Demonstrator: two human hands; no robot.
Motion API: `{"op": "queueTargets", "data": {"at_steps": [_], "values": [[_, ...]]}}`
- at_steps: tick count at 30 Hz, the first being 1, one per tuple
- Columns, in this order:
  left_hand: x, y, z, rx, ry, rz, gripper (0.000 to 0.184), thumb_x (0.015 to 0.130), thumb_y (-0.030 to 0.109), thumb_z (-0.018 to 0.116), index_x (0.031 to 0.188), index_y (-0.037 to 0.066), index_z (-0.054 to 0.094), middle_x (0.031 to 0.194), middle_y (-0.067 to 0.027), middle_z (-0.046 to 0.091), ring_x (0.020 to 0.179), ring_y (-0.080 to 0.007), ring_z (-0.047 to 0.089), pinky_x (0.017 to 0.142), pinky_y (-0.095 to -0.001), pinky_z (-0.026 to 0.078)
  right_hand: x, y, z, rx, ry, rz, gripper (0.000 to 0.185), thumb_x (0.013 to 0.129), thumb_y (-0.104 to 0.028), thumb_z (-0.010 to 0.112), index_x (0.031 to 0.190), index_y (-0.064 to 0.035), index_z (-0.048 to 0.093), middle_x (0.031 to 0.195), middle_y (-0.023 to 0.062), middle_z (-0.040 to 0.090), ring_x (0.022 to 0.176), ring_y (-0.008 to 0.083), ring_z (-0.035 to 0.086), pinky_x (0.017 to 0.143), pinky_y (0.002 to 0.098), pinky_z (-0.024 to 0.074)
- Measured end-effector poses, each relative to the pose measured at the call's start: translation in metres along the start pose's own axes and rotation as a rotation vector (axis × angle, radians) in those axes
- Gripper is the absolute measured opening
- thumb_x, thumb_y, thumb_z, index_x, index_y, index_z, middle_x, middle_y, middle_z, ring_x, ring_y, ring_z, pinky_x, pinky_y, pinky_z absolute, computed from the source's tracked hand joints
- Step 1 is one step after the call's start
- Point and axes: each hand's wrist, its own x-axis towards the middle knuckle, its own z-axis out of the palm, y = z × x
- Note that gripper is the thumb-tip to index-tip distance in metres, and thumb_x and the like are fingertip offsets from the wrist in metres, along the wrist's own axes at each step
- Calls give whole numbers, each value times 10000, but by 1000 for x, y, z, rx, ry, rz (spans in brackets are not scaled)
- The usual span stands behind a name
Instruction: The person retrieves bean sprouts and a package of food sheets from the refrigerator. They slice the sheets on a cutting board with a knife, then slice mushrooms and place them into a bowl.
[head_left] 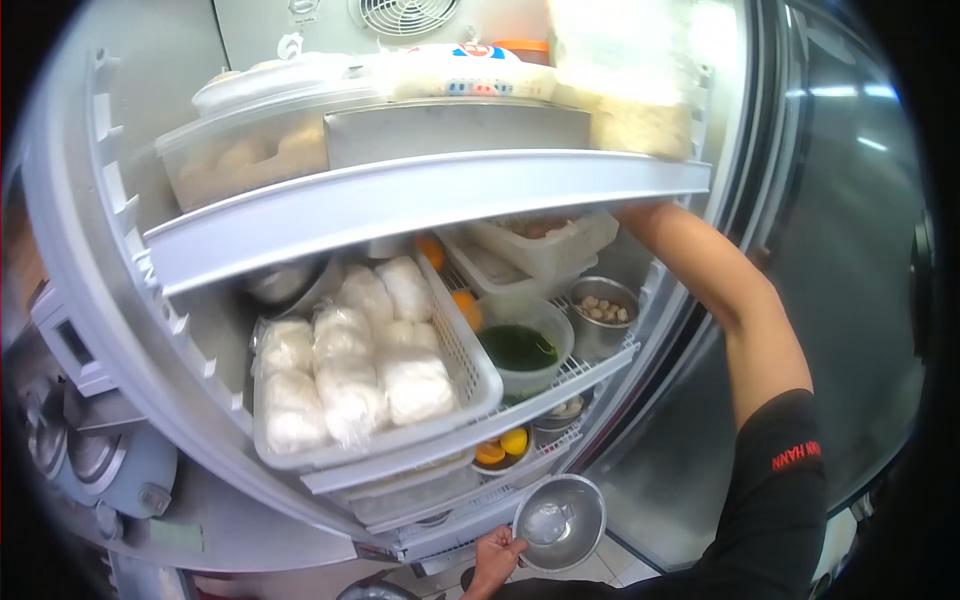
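My left hand point(496, 558) is closed on the rim of a shiny metal bowl point(580, 540), held low in front of the refrigerator. A pale, clear-looking patch shows inside the bowl; I cannot tell whether it is an object or a reflection. My right forearm point(700, 262) reaches into the refrigerator under the upper shelf point(430, 205). The shelf's edge hides that hand and its fingers. Nearest to it is a white plastic container point(560, 250) with something brownish in it. Below stands a metal pot point(604, 335) of small pale pieces, beside a clear tub point(524, 347) of dark green liquid.
A white basket point(480, 390) holds several plastic-wrapped white bundles point(345, 370). Oranges point(465, 308) lie behind it. Bags and a clear box point(240, 150) fill the upper shelf. The glass door point(800, 280) stands open at the right; rice cookers point(120, 465) are at the left.
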Motion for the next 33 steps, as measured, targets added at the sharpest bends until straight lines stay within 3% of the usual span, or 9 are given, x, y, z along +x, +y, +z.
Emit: {"op": "queueTargets", "data": {"at_steps": [5,7,11,17,23,26,33], "values": [[25,13,-11,10,-85,-38,258,755,-4,682,618,58,472,584,-29,517,494,-118,528,431,-285,499,41,4,25,115,-22,58,300,926,-223,586,1143,-20,630,1094,202,661,1052,364,623,946,463,494],[23,39,-6,187,11,-120,129,743,100,648,666,40,564,633,-88,581,545,-200,567,503,-359,423,51,7,33,163,-29,87,299,927,-223,586,1141,-19,630,1094,202,661,1049,363,624,944,464,496],[44,19,-14,150,21,-53,125,727,125,646,685,21,589,572,-70,564,455,-186,517,456,-344,401,68,11,42,256,-25,143,297,928,-222,585,1139,-17,629,1093,202,662,1044,361,626,939,466,499],[52,27,-24,194,29,-5,137,731,134,650,734,-2,635,576,-76,582,497,-178,527,483,-338,408,86,5,56,411,-34,203,295,929,-221,584,1135,-14,628,1091,202,662,1036,358,630,931,468,505],[45,65,-28,89,5,-88,204,738,153,658,827,-30,661,653,-112,614,549,-191,545,521,-334,418,96,-8,65,562,-49,257,293,931,-219,583,1132,-11,627,1089,202,663,1028,356,634,924,471,510],[45,70,-31,193,-29,-66,214,738,140,662,851,-42,650,694,-124,622,569,-200,555,537,-337,425,97,-11,66,638,-48,292,292,932,-219,583,1130,-9,627,1088,202,663,1024,354,636,920,472,513],[55,41,-39,-9,-1,-98,102,758,61,633,820,-19,623,689,-122,619,572,-201,560,503,-334,456,103,-26,67,806,-56,357,289,933,-217,582,1126,-6,625,1087,202,664,1014,351,641,912,475,519]]}}
